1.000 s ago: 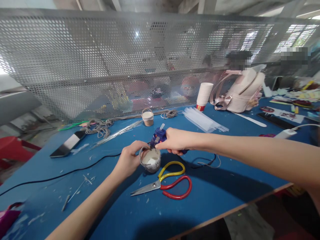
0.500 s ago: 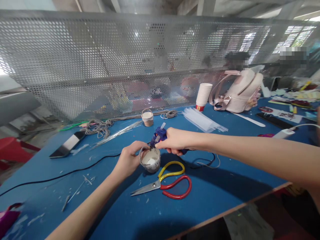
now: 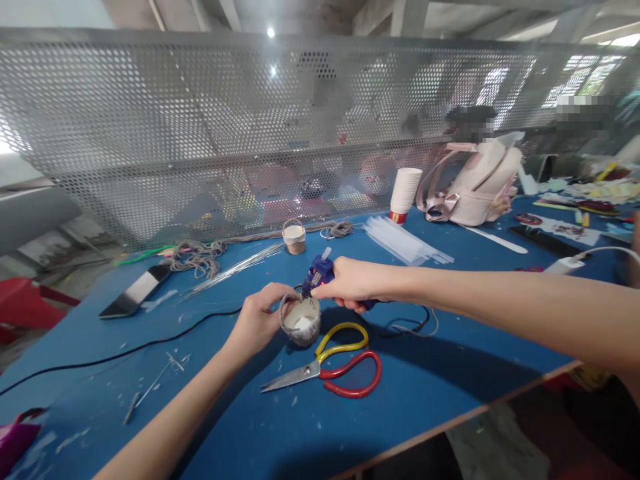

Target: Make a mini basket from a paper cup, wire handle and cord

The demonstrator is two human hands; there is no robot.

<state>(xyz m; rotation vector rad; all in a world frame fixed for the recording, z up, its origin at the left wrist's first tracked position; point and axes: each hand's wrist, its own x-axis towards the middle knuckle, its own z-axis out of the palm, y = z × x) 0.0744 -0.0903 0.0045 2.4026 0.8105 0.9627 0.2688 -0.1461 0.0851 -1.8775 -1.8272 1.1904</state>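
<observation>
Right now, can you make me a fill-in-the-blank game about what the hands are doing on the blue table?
1. The right hand grips a blue glue ____.
2. The left hand holds a small cup wrapped in ____.
3. The scissors beside the cup have one red handle and one ____ handle.
4. The stack of paper cups stands next to a pink ____.

Missing words: gun; twine; yellow; backpack

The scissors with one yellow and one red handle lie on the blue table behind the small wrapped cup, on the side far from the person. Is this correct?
Not quite. In the head view, the scissors lie in front of the small wrapped cup, on the side near the person, not behind it. The handles are one yellow and one red, and they do lie on the blue table.
</observation>
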